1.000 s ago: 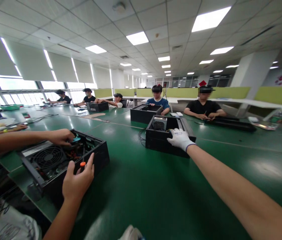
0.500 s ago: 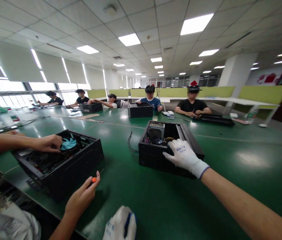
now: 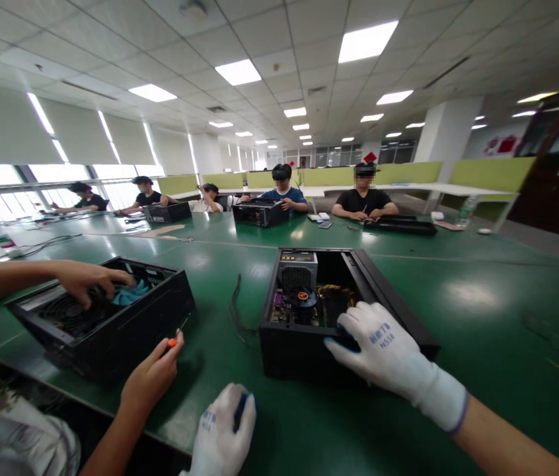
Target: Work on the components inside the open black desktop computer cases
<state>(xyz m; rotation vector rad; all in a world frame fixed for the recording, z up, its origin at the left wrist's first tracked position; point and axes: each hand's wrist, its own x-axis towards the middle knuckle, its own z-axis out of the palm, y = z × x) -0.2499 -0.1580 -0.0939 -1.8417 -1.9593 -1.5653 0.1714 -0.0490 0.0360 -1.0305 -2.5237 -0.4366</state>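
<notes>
An uncovered black computer case (image 3: pixel 304 354) lies on the green table, its inside facing up. My gloved right hand (image 3: pixel 383 347) is closed over the near wall, thumb outside and fingers over the rim. Inside, I see a power supply (image 3: pixel 298 270), a round CPU cooler (image 3: pixel 304 299) with an orange-marked hub, and bundled cables (image 3: pixel 336 293). My gloved left hand (image 3: pixel 224 426) is low at the table's front edge, apart from the case. Its fingers are curled in and blue palm coating shows beside the thumb; whatever they hold, if anything, is hidden.
On the left, a co-worker's hand (image 3: pixel 94 281) reaches into another black case (image 3: pixel 125 330) beside a light-blue fan (image 3: pixel 131 293). Their other hand (image 3: pixel 153 373) holds an orange-handled screwdriver (image 3: pixel 173 342). Dark cables (image 3: pixel 237 307) lie between the cases. Several people sit across the table.
The case in front of me appears closer and more of its inside shows, with my right hand still on its wall. The co-worker's hand has shifted left from the fan. My view has turned slightly.
</notes>
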